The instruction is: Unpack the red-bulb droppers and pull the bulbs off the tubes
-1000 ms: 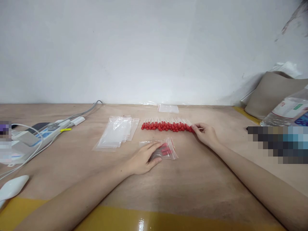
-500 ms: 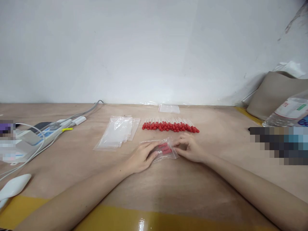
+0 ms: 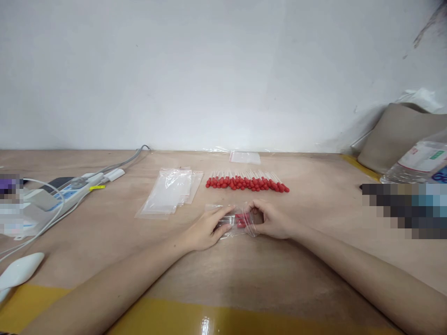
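Note:
A clear plastic zip bag [image 3: 226,233] lies on the table between my hands, with a few red-tipped sticks [image 3: 241,220] showing through it. My left hand [image 3: 207,228] holds the bag's left part, thumb and fingers closed on it. At the bag's right end, my right hand [image 3: 274,218] pinches the film beside the red tips; its fingertips are partly behind the plastic. Just beyond my hands is a row of red-tipped white sticks [image 3: 247,183], red ends toward me. Left of that row lies a stack of flat clear bags [image 3: 165,191].
Near the wall lies a small clear bag [image 3: 245,157]. A power strip [image 3: 71,190] with cables and a white spoon-like object [image 3: 23,271] are on the left. On the right are a grey-brown container [image 3: 394,135] and a plastic bottle [image 3: 415,163]. Yellow tape [image 3: 174,316] runs along the front edge.
My right hand has moved left and slightly nearer, onto the bag's right end. The red tips have shifted a little right inside the bag. My left hand has hardly moved.

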A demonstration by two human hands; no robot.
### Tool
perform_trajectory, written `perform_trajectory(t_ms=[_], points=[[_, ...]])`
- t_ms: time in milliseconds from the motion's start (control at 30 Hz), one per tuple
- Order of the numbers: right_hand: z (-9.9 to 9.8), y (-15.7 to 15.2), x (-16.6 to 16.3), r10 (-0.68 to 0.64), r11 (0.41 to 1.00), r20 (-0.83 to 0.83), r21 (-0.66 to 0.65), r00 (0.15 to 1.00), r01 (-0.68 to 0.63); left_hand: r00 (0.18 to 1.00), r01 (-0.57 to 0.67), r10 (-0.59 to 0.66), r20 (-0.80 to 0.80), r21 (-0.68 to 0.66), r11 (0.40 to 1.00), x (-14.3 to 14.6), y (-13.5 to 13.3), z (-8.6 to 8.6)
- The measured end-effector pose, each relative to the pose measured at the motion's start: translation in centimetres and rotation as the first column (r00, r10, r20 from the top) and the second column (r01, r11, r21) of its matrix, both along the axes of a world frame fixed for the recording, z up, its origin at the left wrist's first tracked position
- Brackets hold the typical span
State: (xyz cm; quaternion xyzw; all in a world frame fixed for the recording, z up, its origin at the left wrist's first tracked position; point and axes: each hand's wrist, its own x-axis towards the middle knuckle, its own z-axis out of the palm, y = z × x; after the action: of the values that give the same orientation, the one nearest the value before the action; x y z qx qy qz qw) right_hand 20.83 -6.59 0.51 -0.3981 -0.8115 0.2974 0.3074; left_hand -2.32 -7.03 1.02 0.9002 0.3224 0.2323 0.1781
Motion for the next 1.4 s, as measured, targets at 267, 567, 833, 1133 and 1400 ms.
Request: perform_trajectory(t_ms=[267,567,833,1133,1400], points=[[0.6,-0.3,0.0,0.056,0.973,-0.167,-0.212,0.984,-0.091,1.000,-0.013,0.013,-0.018,0.005,1.000,0.0,0.0,0.0],[1.0,-0.3,1.2,0.173,0.985,0.078,-0.006,0.982,-0.173,1.000,-0.005,0.005,-0.016,-0.005,1.000,0.0,0.1,-0.1],[0.9,0.4,2.1,0.078,0.996,-0.046,-0.038,0.996,-0.080,0.999,-0.016,0.016,-0.031,-0.010,1.000,0.0,0.0,0.3],[3.0,2.8,6.3,-0.124,0.948,-0.292,-0.316,0.949,0.026,0.999,-0.010,0.009,-0.037,-0.015,1.000,-0.1,0.0,0.1],[3.7,5.4,10.3,-0.494,0.782,-0.623,-0.014,0.606,0.623,0.999,-0.003,0.002,-0.034,-0.009,1.000,-0.1,0.3,0.0]])
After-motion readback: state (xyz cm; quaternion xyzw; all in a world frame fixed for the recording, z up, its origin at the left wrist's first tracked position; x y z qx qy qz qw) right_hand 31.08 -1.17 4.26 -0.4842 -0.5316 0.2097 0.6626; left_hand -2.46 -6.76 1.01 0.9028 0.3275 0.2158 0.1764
